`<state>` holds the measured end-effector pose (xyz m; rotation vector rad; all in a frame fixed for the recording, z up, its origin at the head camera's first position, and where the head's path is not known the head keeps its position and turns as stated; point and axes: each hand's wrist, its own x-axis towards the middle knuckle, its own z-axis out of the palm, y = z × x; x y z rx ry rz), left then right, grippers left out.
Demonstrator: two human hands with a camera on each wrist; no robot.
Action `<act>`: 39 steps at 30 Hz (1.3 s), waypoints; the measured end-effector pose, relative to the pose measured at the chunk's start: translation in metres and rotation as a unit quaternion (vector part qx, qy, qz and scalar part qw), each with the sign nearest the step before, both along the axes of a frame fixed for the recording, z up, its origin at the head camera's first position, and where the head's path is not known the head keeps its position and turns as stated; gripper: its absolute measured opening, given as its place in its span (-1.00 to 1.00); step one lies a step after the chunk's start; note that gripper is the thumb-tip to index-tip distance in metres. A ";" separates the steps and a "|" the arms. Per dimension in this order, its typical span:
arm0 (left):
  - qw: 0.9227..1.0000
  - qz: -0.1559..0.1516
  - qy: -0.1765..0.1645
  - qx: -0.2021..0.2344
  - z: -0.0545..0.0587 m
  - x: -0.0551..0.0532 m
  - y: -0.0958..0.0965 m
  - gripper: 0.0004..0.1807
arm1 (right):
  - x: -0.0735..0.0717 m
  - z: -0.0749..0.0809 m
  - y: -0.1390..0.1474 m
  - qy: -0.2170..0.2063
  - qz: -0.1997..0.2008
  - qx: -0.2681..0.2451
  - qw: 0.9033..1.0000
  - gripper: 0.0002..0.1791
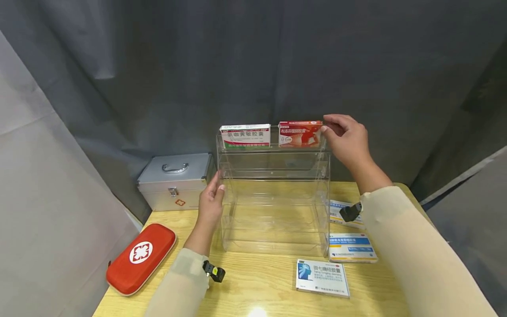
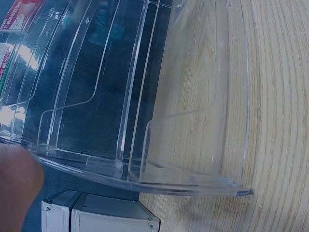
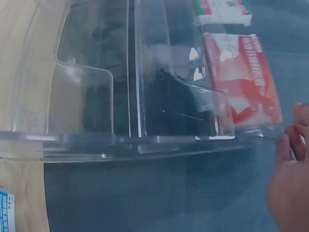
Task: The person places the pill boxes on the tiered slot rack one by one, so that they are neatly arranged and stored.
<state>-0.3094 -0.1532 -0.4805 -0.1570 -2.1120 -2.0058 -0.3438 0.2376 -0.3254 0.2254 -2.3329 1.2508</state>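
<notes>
A clear acrylic tiered display rack [image 1: 273, 222] stands on the table. On its top tier a white, red and green medicine box [image 1: 245, 136] sits at the left, and a red-orange medicine box [image 1: 301, 134] leans at the right. My left hand [image 1: 211, 202] rests against the rack's left side, fingers fairly straight; only part of it shows in the left wrist view. At the top right corner is my right hand [image 1: 348, 140], thumb and fingertips beside the red box's end. In the right wrist view the thumb [image 3: 283, 147] meets the rack's corner, and no box is between the fingers.
Right of the rack lie two blue-and-white medicine boxes [image 1: 352, 248], partly behind it and my sleeve. A white box with a blue head picture [image 1: 322, 277] lies in front. To the left are a silver metal case [image 1: 174, 180] and a red zip case [image 1: 140, 259].
</notes>
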 end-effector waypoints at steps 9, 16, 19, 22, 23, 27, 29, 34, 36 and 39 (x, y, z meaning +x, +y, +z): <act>1.000 -0.006 0.008 0.007 -0.003 0.000 -0.001 -0.37 | 0.056 -0.056 0.070 -0.065 -0.039 0.043 0.996 -0.35; 1.000 -0.003 0.010 0.017 -0.002 -0.001 0.000 -0.36 | 0.078 -0.141 0.166 -0.205 -0.043 0.112 0.971 -0.20; 1.000 -0.001 0.014 0.018 -0.001 -0.001 0.000 -0.36 | 0.087 -0.174 0.208 -0.237 -0.051 0.138 0.960 -0.17; 1.000 -0.002 0.016 0.018 -0.001 -0.001 0.000 -0.36 | 0.099 -0.198 0.243 -0.270 -0.053 0.149 0.950 -0.09; 1.000 -0.003 0.017 0.018 -0.001 -0.001 0.000 -0.36 | 0.104 -0.204 0.252 -0.279 -0.057 0.152 0.947 -0.06; 1.000 -0.005 0.020 0.016 0.001 -0.001 0.000 -0.36 | 0.112 -0.221 0.269 -0.289 -0.092 0.163 0.939 0.02; 1.000 -0.004 0.018 0.011 0.002 -0.001 -0.001 -0.36 | 0.112 -0.229 0.273 -0.291 -0.111 0.171 0.935 0.09; 1.000 -0.001 0.012 0.009 0.004 -0.001 -0.001 -0.36 | 0.110 -0.241 0.282 -0.302 -0.097 0.204 0.926 0.26; 1.000 0.000 0.011 0.014 0.003 -0.002 0.000 -0.36 | 0.109 -0.242 0.284 -0.306 -0.081 0.220 0.923 0.28; 1.000 0.001 0.008 0.021 0.002 -0.002 0.001 -0.36 | 0.106 -0.242 0.283 -0.312 -0.067 0.232 0.919 0.27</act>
